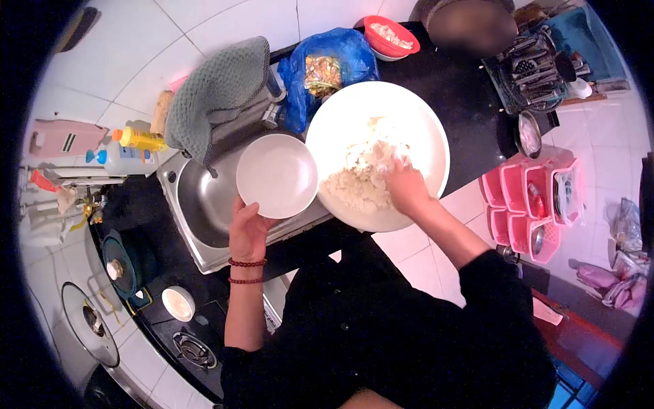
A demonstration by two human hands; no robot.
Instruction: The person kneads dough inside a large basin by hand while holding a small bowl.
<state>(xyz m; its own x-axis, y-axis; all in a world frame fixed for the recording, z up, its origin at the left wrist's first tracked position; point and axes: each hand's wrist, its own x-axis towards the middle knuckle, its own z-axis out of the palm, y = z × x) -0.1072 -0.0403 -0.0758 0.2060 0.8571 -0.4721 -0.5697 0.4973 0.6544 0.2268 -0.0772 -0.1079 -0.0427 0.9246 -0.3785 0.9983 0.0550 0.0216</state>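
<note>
My left hand (pixel 248 228) is closed on the near rim of a shallow white bowl (pixel 278 176), thumb on the edge and the other fingers hidden beneath it. The bowl looks empty and hangs over the right part of the sink, beside a large white basin (pixel 428 129). Inside that basin lies shaggy, pale flour dough (pixel 357 183) in loose clumps. My right hand (pixel 407 189) reaches in from the right, its curled fingers pressed into the dough and partly covered by it.
A steel sink (pixel 204 208) is at left, a grey-green cloth (pixel 225 92) over its back. Behind the basin are a blue bag (pixel 289 75) and a red bowl (pixel 394 46). A pot (pixel 126 266), small white bowl (pixel 178 303) and gas burner (pixel 194 349) stand lower left; pink baskets (pixel 528 191) are right.
</note>
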